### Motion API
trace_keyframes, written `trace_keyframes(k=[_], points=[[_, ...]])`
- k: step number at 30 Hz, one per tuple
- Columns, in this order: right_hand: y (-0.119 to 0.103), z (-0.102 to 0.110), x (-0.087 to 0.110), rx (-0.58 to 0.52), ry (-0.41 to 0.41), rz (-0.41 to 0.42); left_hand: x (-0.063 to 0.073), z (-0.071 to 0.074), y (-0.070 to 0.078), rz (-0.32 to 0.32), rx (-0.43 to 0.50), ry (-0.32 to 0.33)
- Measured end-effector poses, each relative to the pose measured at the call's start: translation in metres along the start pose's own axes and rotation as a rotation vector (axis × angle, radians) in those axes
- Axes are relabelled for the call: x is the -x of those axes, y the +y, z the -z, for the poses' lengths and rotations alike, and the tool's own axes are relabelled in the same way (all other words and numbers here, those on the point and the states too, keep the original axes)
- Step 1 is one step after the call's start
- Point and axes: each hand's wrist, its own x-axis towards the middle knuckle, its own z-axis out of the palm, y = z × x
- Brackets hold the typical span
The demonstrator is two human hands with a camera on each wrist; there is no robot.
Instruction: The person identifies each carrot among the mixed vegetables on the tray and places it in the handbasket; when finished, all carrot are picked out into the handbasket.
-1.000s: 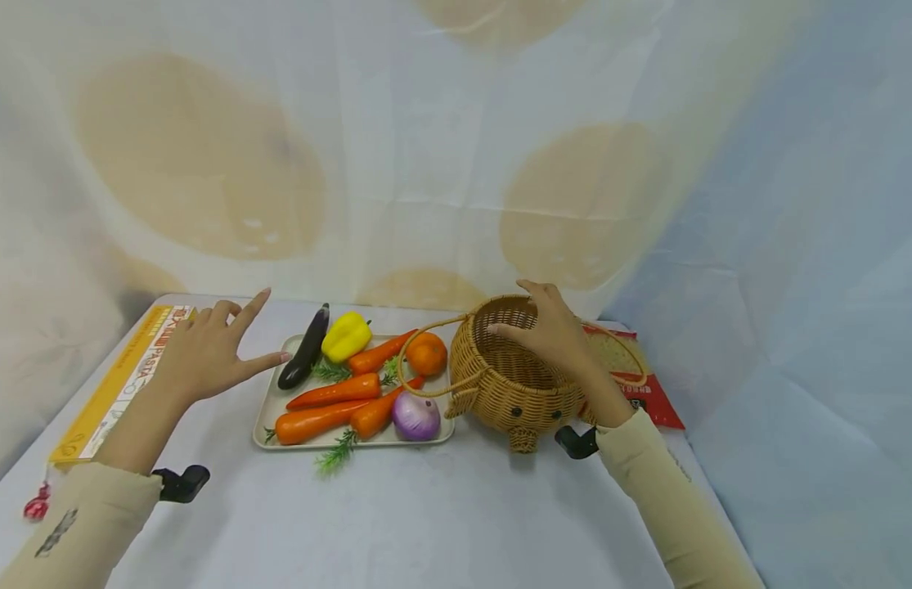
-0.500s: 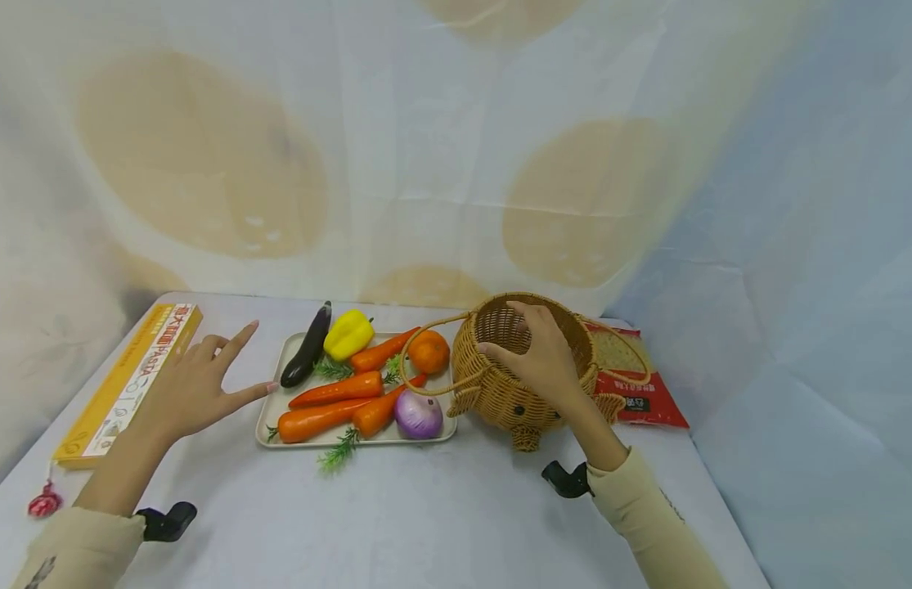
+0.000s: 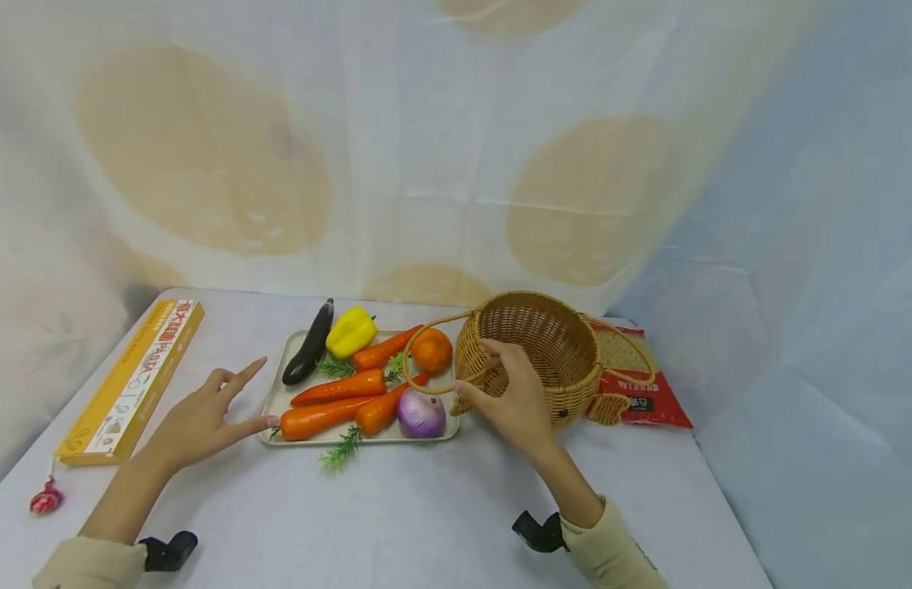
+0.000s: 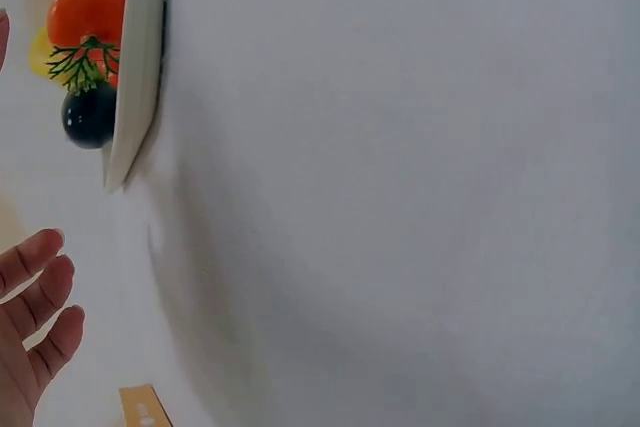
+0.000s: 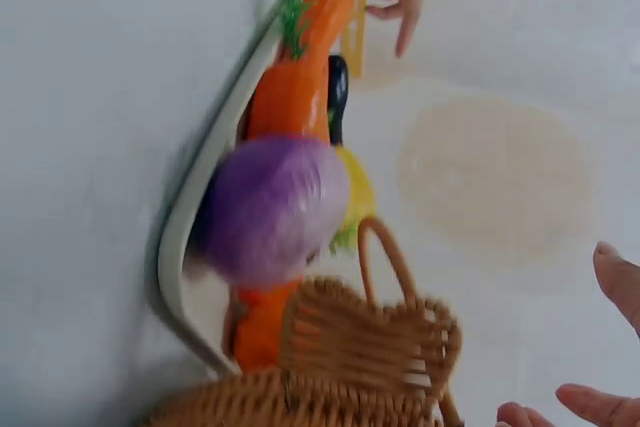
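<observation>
My left hand hovers at the tray's left side, thumb and index finger spread, the thumb tip close to the lowest carrot. My right hand is in front of the wicker basket, overlapping its left front in the head view, with thumb and fingers apart and nothing between them. In the right wrist view its fingertips stand clear of the basket's woven ear. On the beige tray lie several carrots, an eggplant, a yellow bell pepper, an orange and a purple onion.
A yellow pasta box lies at the left, with a small red-and-white ball-shaped thing near its front corner. Behind the basket on the right is a red food packet. A patterned cloth backdrop hangs behind the table.
My right hand has come down from over the basket's opening toward its front left. The left hand has lowered toward the tray's near left corner. The objects stay in place.
</observation>
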Motion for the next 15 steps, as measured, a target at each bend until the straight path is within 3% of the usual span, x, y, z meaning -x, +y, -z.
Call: trace_keyframes(k=[5,15], points=[[-0.012,-0.019,0.017,-0.096,-0.005,-0.008,0.002,-0.012,-0.006,0.024,0.038,-0.015],[-0.024,-0.054,0.044,-0.183,-0.108,-0.091,0.005,-0.028,-0.017,0.036,0.141,-0.032]])
